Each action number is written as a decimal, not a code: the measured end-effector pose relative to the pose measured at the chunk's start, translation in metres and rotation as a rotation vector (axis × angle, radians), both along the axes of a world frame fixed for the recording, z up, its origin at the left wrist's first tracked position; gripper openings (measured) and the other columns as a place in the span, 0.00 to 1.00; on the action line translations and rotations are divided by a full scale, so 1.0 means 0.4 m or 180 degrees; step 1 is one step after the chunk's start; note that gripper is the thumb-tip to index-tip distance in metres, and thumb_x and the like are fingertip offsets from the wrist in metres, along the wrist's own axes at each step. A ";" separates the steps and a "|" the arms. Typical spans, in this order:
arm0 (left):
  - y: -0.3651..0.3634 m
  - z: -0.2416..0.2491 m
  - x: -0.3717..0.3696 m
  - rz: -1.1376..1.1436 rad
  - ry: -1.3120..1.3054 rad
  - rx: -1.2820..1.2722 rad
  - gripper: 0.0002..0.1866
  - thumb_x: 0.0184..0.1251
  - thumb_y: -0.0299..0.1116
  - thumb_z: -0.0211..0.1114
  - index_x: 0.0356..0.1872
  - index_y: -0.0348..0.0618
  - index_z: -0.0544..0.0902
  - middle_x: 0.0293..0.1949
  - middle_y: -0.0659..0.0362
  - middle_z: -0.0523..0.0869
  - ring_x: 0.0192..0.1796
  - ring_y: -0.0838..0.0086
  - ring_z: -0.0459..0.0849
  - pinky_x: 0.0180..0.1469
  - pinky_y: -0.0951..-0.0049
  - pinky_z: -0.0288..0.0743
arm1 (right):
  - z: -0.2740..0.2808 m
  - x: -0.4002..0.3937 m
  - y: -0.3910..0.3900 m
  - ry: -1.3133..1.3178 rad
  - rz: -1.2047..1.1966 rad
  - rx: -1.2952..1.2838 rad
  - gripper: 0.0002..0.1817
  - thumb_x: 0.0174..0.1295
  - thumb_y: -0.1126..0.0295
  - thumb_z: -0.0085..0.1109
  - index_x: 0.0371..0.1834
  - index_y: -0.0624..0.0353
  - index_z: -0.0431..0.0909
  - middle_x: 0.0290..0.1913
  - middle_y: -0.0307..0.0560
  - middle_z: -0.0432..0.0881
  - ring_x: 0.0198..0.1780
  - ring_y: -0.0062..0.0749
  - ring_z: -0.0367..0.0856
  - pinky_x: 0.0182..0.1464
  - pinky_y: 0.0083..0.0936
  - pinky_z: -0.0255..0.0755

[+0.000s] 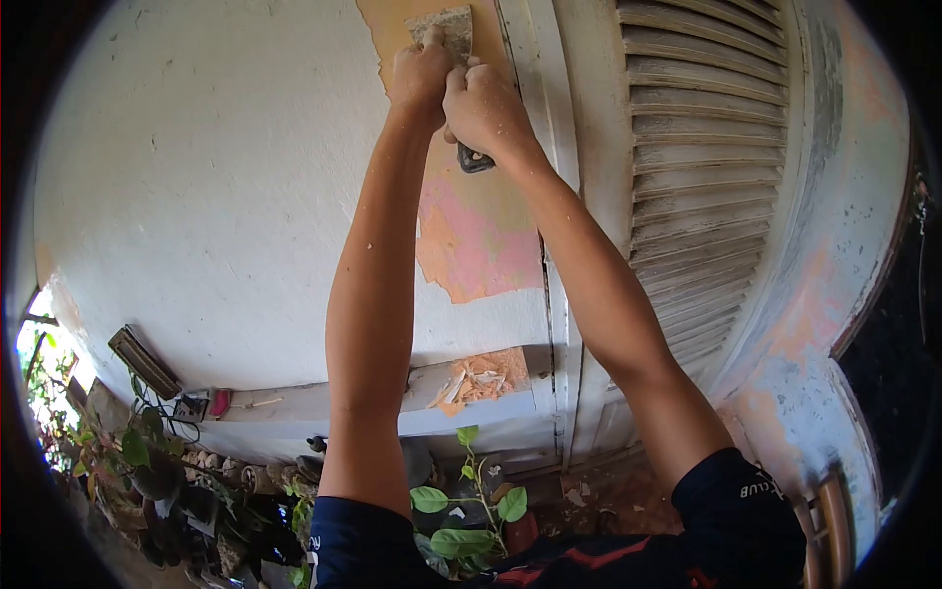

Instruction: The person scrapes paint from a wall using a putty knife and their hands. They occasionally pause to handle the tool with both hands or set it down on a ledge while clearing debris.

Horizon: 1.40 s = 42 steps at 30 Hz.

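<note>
Both arms reach up to the wall at the top centre. My right hand [486, 106] is closed round the scraper, whose dark handle end sticks out below it. Beside it, my left hand [421, 77] presses with closed fingers on the scraper [452, 31] near its broad, dust-covered blade. The blade lies against a bare tan strip of the white wall [235, 187]. Below my hands, a scraped patch [481, 236] shows pink and orange under the paint. Paint flakes [476, 381] are piled on the ledge under it.
A louvred shutter [706, 177] stands right of the wall's frame strip. On the ledge at the left are a dark rectangular object [144, 361] and a small pink item [221, 402]. Leafy plants [463, 542] grow below, with more at the lower left. A wooden chair part [836, 525] shows at the lower right.
</note>
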<state>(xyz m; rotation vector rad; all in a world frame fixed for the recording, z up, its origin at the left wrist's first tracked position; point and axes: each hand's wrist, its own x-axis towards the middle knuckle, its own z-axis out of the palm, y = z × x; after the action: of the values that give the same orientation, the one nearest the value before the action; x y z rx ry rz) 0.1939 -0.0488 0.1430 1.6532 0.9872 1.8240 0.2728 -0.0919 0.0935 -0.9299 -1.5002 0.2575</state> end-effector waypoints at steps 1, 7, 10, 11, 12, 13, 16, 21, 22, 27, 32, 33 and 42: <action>0.027 -0.007 -0.004 0.0008 -0.0017 -0.0013 0.24 0.75 0.49 0.55 0.29 0.37 0.81 0.26 0.58 0.83 0.28 0.70 0.76 0.35 0.62 0.72 | -0.002 -0.002 -0.008 0.0044 0.0022 -0.0056 0.25 0.74 0.60 0.35 0.55 0.75 0.72 0.17 0.54 0.82 0.24 0.39 0.86 0.44 0.35 0.79; 0.030 -0.017 -0.001 0.0217 0.0271 0.0087 0.26 0.75 0.48 0.54 0.44 0.27 0.82 0.47 0.43 0.87 0.43 0.61 0.86 0.49 0.63 0.79 | -0.011 0.011 -0.003 -0.0169 -0.0158 -0.0063 0.26 0.73 0.60 0.35 0.57 0.75 0.72 0.18 0.55 0.83 0.26 0.39 0.87 0.45 0.34 0.79; -0.040 0.012 0.001 -0.0212 0.0470 -0.0022 0.28 0.75 0.47 0.54 0.47 0.23 0.79 0.38 0.44 0.87 0.39 0.62 0.85 0.47 0.63 0.78 | 0.014 0.006 0.023 -0.0211 -0.0276 0.0017 0.26 0.73 0.60 0.35 0.57 0.74 0.72 0.17 0.54 0.83 0.27 0.39 0.87 0.45 0.34 0.79; -0.039 0.003 0.005 -0.0208 0.0461 -0.0033 0.28 0.75 0.47 0.54 0.47 0.23 0.79 0.38 0.44 0.87 0.39 0.62 0.85 0.47 0.63 0.78 | 0.005 0.007 0.026 -0.0220 -0.0270 0.0007 0.26 0.73 0.60 0.35 0.57 0.74 0.72 0.17 0.54 0.83 0.27 0.39 0.87 0.45 0.34 0.79; -0.031 -0.015 0.009 -0.0196 0.0260 0.0014 0.26 0.75 0.46 0.54 0.46 0.23 0.80 0.37 0.45 0.86 0.38 0.62 0.85 0.47 0.63 0.78 | -0.012 0.012 0.021 -0.0308 -0.0277 0.0056 0.26 0.73 0.60 0.34 0.57 0.75 0.72 0.18 0.55 0.83 0.27 0.39 0.88 0.45 0.34 0.79; -0.024 -0.032 0.012 -0.0182 0.0073 0.0059 0.25 0.75 0.45 0.55 0.45 0.23 0.80 0.35 0.45 0.86 0.38 0.63 0.85 0.46 0.63 0.78 | -0.026 0.015 0.016 -0.0381 -0.0283 0.0102 0.26 0.73 0.60 0.34 0.57 0.75 0.72 0.20 0.56 0.84 0.28 0.40 0.88 0.46 0.34 0.79; 0.002 -0.051 0.023 0.0089 0.0012 0.0111 0.29 0.76 0.52 0.54 0.35 0.30 0.85 0.30 0.50 0.87 0.33 0.64 0.82 0.42 0.60 0.75 | -0.033 0.026 0.018 -0.0557 -0.0372 -0.0024 0.27 0.73 0.60 0.33 0.58 0.75 0.71 0.23 0.59 0.85 0.28 0.41 0.89 0.46 0.35 0.79; 0.082 0.017 -0.006 -0.0257 0.0176 -0.0054 0.27 0.75 0.49 0.54 0.35 0.30 0.85 0.29 0.51 0.86 0.34 0.64 0.82 0.43 0.61 0.74 | 0.010 0.026 -0.013 -0.0450 -0.0448 0.0177 0.26 0.72 0.61 0.37 0.53 0.78 0.72 0.24 0.61 0.85 0.33 0.48 0.89 0.48 0.37 0.79; 0.067 0.005 0.000 -0.0061 0.0232 0.0057 0.26 0.76 0.48 0.54 0.33 0.30 0.84 0.28 0.51 0.85 0.34 0.64 0.81 0.42 0.61 0.74 | 0.014 0.026 -0.034 -0.0362 -0.0354 0.0024 0.24 0.70 0.63 0.41 0.48 0.80 0.73 0.24 0.64 0.85 0.37 0.54 0.88 0.47 0.38 0.80; 0.054 -0.055 0.008 0.1730 0.2034 0.1684 0.25 0.73 0.41 0.57 0.53 0.21 0.75 0.33 0.45 0.86 0.39 0.61 0.85 0.40 0.63 0.79 | -0.002 0.044 -0.029 -0.0506 -0.0254 -0.0092 0.25 0.72 0.61 0.36 0.54 0.76 0.72 0.24 0.58 0.86 0.34 0.45 0.89 0.47 0.38 0.79; 0.054 0.003 0.012 0.0341 0.0881 0.0494 0.26 0.75 0.50 0.54 0.36 0.32 0.83 0.35 0.51 0.86 0.38 0.65 0.80 0.45 0.61 0.73 | 0.041 0.039 -0.031 -0.0492 -0.0215 -0.0165 0.29 0.72 0.60 0.33 0.62 0.74 0.71 0.25 0.57 0.86 0.32 0.40 0.90 0.49 0.37 0.78; 0.045 0.000 0.011 0.0641 0.1208 0.0577 0.26 0.75 0.51 0.54 0.37 0.32 0.83 0.37 0.51 0.86 0.39 0.66 0.81 0.45 0.62 0.73 | 0.028 0.039 -0.022 -0.0500 -0.0212 -0.0171 0.29 0.72 0.60 0.33 0.62 0.74 0.71 0.25 0.57 0.86 0.32 0.40 0.90 0.49 0.37 0.78; 0.021 0.064 0.004 0.1255 0.2589 0.1174 0.24 0.68 0.38 0.58 0.60 0.34 0.76 0.50 0.38 0.85 0.55 0.50 0.84 0.53 0.56 0.77 | 0.087 0.053 -0.046 -0.0462 -0.0127 -0.0035 0.24 0.71 0.61 0.35 0.46 0.72 0.77 0.25 0.57 0.85 0.31 0.44 0.88 0.46 0.39 0.78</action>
<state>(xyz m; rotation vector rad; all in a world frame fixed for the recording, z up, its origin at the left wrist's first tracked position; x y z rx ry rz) 0.1956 -0.0404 0.1685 2.7004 1.4390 1.6245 0.2939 -0.1102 0.1283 -1.0037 -1.6126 0.1724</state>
